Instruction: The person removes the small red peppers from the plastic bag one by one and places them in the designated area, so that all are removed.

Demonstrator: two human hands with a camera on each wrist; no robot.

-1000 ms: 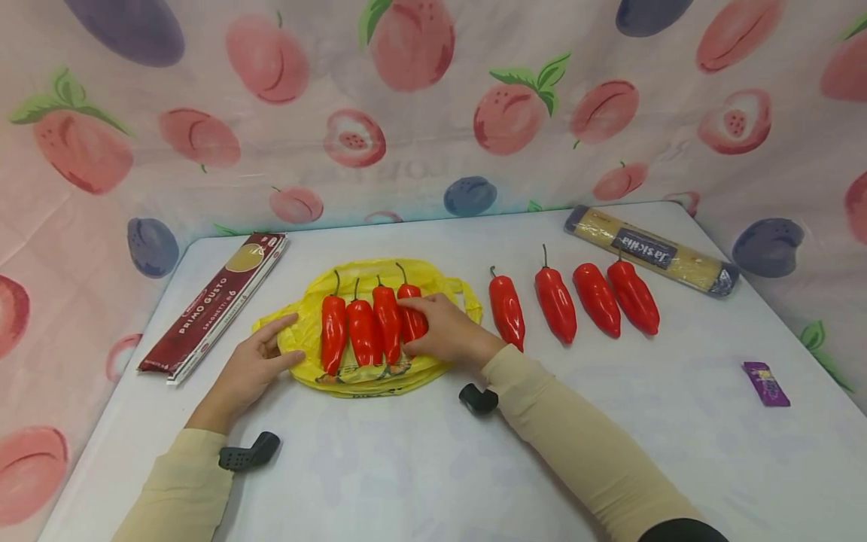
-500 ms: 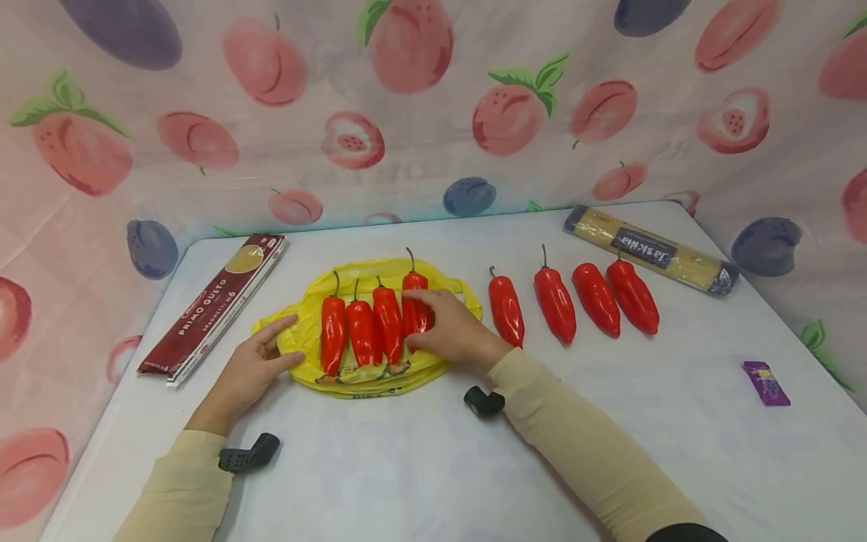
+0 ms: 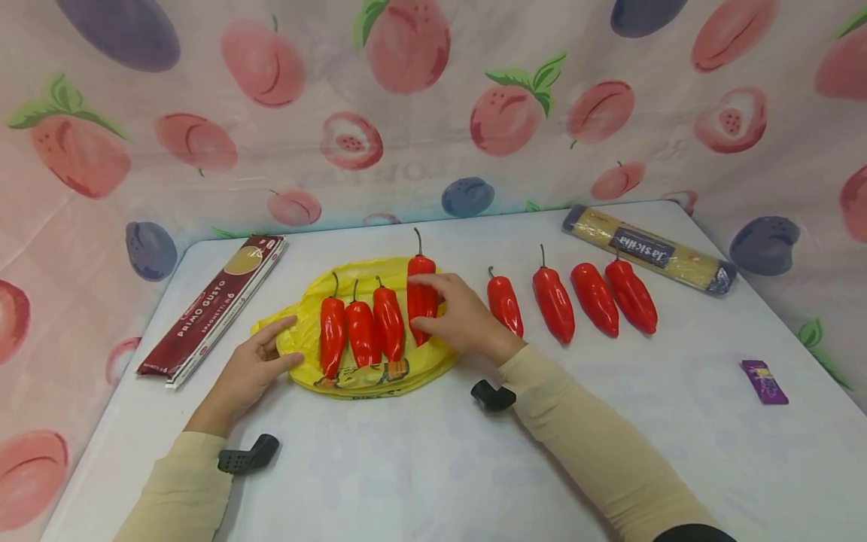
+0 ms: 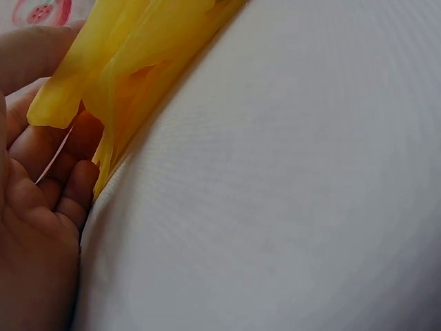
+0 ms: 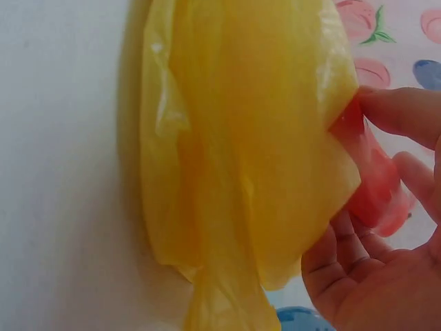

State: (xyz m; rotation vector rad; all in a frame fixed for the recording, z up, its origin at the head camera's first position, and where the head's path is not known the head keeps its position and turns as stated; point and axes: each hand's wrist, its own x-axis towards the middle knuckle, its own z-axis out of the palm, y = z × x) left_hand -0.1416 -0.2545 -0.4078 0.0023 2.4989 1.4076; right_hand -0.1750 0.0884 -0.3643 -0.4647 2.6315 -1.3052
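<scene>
- The left hand [image 3: 245,373] holds the yellow plastic bag [image 3: 308,322] left of centre; a loose hold could let its film slide.
- The right hand [image 3: 469,318] pinches a red chili pepper [image 3: 421,301] near frame centre; its glossy skin could slip.
- Swinging right could knock the leftmost of four loose peppers [image 3: 553,305].

It's a staged recording table, by the looks: white tabletop [image 3: 406,467] spreading down to six o'clock, fruit-print sheet [image 3: 423,124] draped across twelve, black wrist-worn camera [image 3: 493,396] at five
</scene>
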